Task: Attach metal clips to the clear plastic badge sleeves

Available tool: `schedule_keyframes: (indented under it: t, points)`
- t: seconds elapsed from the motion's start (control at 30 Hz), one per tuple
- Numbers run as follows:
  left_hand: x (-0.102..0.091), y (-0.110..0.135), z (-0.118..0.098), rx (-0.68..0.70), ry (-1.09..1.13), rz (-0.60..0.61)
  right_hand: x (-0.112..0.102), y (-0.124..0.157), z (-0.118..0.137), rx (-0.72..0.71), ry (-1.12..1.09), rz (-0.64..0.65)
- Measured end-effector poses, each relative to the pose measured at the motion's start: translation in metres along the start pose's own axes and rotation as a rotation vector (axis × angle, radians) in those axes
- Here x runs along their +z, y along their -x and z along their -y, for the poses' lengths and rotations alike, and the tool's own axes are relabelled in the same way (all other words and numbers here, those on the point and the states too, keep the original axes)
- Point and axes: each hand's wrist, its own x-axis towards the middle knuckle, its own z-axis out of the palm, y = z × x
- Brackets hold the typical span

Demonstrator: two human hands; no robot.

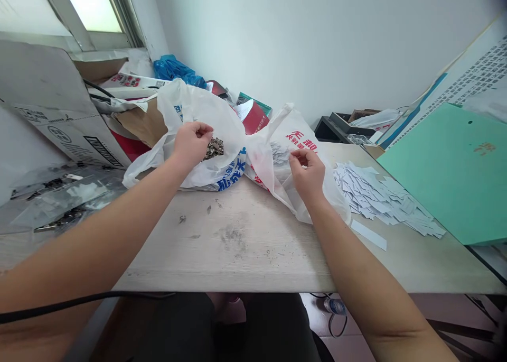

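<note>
Left hand (192,145) beside dark scraps (214,149) in bag (232,135)

The thin white plastic carrier bag (206,113) looks smooth and faintly glossy; the pale wood-grain table (222,259) is matt and scuffed; the white paper slips (376,198) and green card folder (447,172) look matt.

Cramped workroom, worn table (245,261), cardboard carton (51,108), plastic bags (209,113), heaped paper slips (380,198)
</note>
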Motion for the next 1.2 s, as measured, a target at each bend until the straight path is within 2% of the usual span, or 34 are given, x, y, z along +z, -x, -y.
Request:
schedule_keyframes:
  t: [0.13, 0.27, 0.37, 0.47, 0.53, 0.63, 0.7, 0.8, 0.97, 1.1, 1.2]
  points:
    - [0.008, -0.003, -0.002, -0.014, -0.023, -0.032, 0.001, 0.001, -0.003, 0.039, -0.025, 0.018]
    - [0.015, -0.011, 0.009, -0.117, -0.029, -0.090, 0.002, 0.001, -0.004, 0.046, -0.014, 0.013]
    - [0.016, -0.013, 0.014, -0.086, 0.096, -0.199, 0.003, 0.000, -0.004, 0.046, -0.027, 0.013]
    - [0.016, -0.008, 0.007, -0.008, 0.376, -0.259, 0.002, 0.001, -0.003, 0.031, -0.046, 0.004]
    - [0.017, 0.001, -0.005, 0.032, 0.628, -0.217, 0.002, 0.003, 0.001, 0.004, -0.052, -0.008]
    - [0.024, 0.025, -0.031, 0.073, 0.962, -0.055, 0.002, 0.005, 0.008, -0.067, -0.045, -0.011]
    - [0.032, 0.044, -0.046, 0.041, 1.113, 0.089, 0.000, 0.003, 0.009, -0.107, -0.005, -0.002]
    - [0.048, 0.071, -0.059, -0.079, 1.250, 0.257, -0.004, -0.004, 0.004, -0.117, 0.102, 0.030]
    - [0.063, 0.095, -0.058, -0.223, 1.227, 0.361, -0.009, -0.013, 0.002, -0.122, 0.179, 0.086]
    - [0.065, 0.105, -0.058, -0.187, 1.162, 0.364, -0.006, -0.006, 0.014, -0.149, 0.147, 0.196]
    - [0.070, 0.111, -0.058, -0.149, 1.108, 0.412, -0.005, -0.004, 0.010, -0.174, 0.263, 0.188]
